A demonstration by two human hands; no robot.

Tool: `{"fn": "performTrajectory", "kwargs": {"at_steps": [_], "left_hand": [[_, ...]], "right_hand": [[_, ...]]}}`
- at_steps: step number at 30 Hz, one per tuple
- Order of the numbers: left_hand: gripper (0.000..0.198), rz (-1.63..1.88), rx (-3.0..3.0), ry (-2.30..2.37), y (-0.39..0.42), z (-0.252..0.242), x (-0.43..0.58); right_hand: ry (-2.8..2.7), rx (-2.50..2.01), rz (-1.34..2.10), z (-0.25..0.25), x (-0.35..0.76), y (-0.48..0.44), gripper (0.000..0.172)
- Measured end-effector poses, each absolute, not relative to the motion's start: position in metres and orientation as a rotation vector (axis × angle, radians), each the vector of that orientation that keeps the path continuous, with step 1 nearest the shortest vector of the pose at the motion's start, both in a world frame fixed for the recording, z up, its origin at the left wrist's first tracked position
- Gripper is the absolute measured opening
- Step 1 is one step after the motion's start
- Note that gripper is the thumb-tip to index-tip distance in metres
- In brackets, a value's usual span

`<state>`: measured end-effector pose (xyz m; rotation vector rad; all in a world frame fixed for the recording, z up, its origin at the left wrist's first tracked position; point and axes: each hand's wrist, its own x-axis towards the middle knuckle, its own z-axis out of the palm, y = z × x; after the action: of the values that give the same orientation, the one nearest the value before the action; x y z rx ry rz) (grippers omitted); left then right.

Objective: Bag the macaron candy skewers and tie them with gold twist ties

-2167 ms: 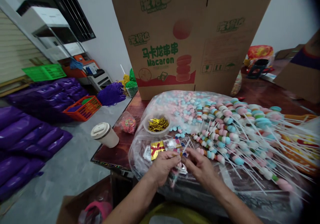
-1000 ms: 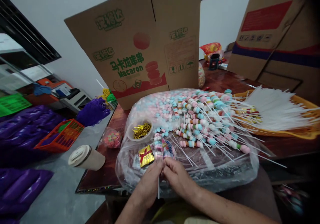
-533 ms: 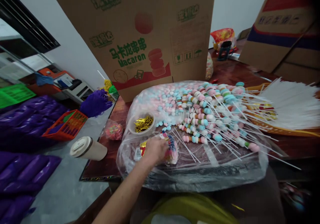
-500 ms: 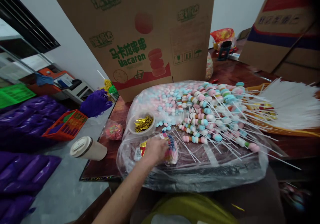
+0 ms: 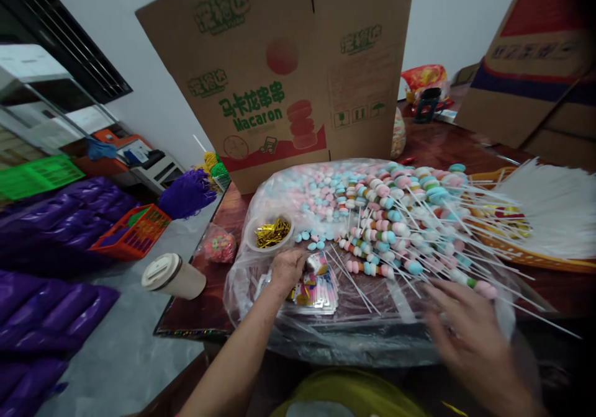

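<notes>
My left hand [image 5: 287, 267] is closed, fingers curled down at the left edge of a stack of small printed packets [image 5: 319, 293]; what it pinches, if anything, is hidden. Just behind it stands a white plastic bowl [image 5: 251, 237] of gold twist ties [image 5: 273, 233]. Over the front of the clear plastic bag [image 5: 363, 339], my right hand [image 5: 470, 330] is motion-blurred, its thumb and fingers apart with nothing visible in them. Beyond that hand lies a pile of pink, blue and white candy skewers [image 5: 395, 218] on white sticks. Loose candies [image 5: 321, 193] show at the back of the bag.
A large cardboard box [image 5: 298, 76] stands behind the bag. At the right is an orange basket [image 5: 549, 257] with many white sticks [image 5: 549, 206]. A lidded cup [image 5: 179, 277] and a bag of small pink candies [image 5: 220, 245] sit on the table's left side.
My right hand has come into view from the lower right. My left hand has shifted toward the left edge of the packets, uncovering more of them. The view has tilted slightly.
</notes>
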<state>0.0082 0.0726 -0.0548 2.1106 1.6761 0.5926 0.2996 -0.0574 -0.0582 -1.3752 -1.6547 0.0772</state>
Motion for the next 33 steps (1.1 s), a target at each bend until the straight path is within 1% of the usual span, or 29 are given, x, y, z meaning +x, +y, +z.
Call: {"fn": "performTrajectory", "kwargs": {"at_steps": [1, 3, 5, 6, 7, 9, 10, 12, 14, 15, 17, 18, 19, 21, 22, 23, 26, 27, 28, 30, 33], "left_hand": [[0.020, 0.589, 2.119, 1.662, 0.073, -0.055, 0.007], [0.015, 0.590, 2.131, 1.667, 0.073, -0.055, 0.006], [0.033, 0.586, 2.149, 1.688, 0.074, -0.058, 0.006], [0.039, 0.577, 2.164, 1.692, 0.075, -0.060, 0.007], [0.037, 0.566, 2.181, 1.691, 0.077, -0.063, 0.007], [0.017, 0.548, 2.218, 1.661, 0.080, -0.067, 0.007], [0.013, 0.544, 2.241, 1.630, 0.082, -0.068, 0.007], [0.023, 0.543, 2.294, 1.544, 0.082, -0.067, 0.007], [0.026, 0.558, 2.349, 1.458, 0.078, -0.058, 0.008], [0.027, 0.576, 2.407, 1.427, 0.075, -0.051, 0.010], [0.030, 0.633, 2.608, 1.360, 0.067, -0.033, 0.014], [0.031, 0.666, 2.742, 1.298, 0.062, -0.023, 0.017], [0.030, 0.699, 2.855, 1.224, 0.058, -0.014, 0.020], [0.028, 0.769, 2.937, 1.119, 0.050, -0.002, 0.025], [0.027, 0.813, 2.892, 1.115, 0.047, 0.000, 0.028], [0.027, 0.858, 2.795, 1.141, 0.044, -0.002, 0.030], [0.033, 0.967, 2.339, 1.290, 0.040, -0.020, 0.036], [0.033, 0.972, 2.207, 1.330, 0.040, -0.028, 0.038], [0.028, 0.966, 2.112, 1.351, 0.040, -0.035, 0.040], [0.013, 0.942, 2.023, 1.336, 0.042, -0.045, 0.044], [0.020, 0.867, 2.038, 1.222, 0.045, -0.046, 0.048]], "right_hand": [[-1.678, -1.275, -0.049, -0.055, 0.281, -0.041, 0.026], [-1.876, -1.189, -0.037, -0.047, 0.241, -0.008, 0.023], [-1.943, -1.150, -0.009, -0.043, 0.211, 0.016, 0.020], [-1.956, -1.140, 0.003, -0.043, 0.203, 0.022, 0.020], [-1.954, -1.132, 0.013, -0.045, 0.198, 0.025, 0.020], [-1.934, -1.121, 0.038, -0.052, 0.199, 0.022, 0.020], [-1.912, -1.121, 0.050, -0.057, 0.202, 0.018, 0.020], [-1.857, -1.141, 0.057, -0.064, 0.211, 0.012, 0.020], [-1.819, -1.195, 0.024, -0.063, 0.217, 0.011, 0.024], [-1.810, -1.226, -0.002, -0.060, 0.218, 0.012, 0.028], [-1.833, -1.247, -0.033, -0.049, 0.217, 0.018, 0.042], [-1.858, -1.216, -0.009, -0.042, 0.215, 0.021, 0.044], [-1.882, -1.164, 0.037, -0.037, 0.213, 0.023, 0.039], [-1.905, -1.067, 0.155, -0.030, 0.208, 0.024, 0.020], [-1.894, -1.054, 0.204, -0.030, 0.206, 0.024, 0.015], [-1.869, -1.073, 0.235, -0.031, 0.204, 0.023, 0.015], [-1.763, -1.212, 0.284, -0.043, 0.205, 0.019, 0.022], [-1.736, -1.248, 0.305, -0.047, 0.207, 0.019, 0.024], [-1.720, -1.276, 0.327, -0.050, 0.209, 0.018, 0.026], [-1.717, -1.311, 0.367, -0.054, 0.215, 0.018, 0.028], [-1.733, -1.342, 0.379, -0.054, 0.222, 0.020, 0.030]]}}
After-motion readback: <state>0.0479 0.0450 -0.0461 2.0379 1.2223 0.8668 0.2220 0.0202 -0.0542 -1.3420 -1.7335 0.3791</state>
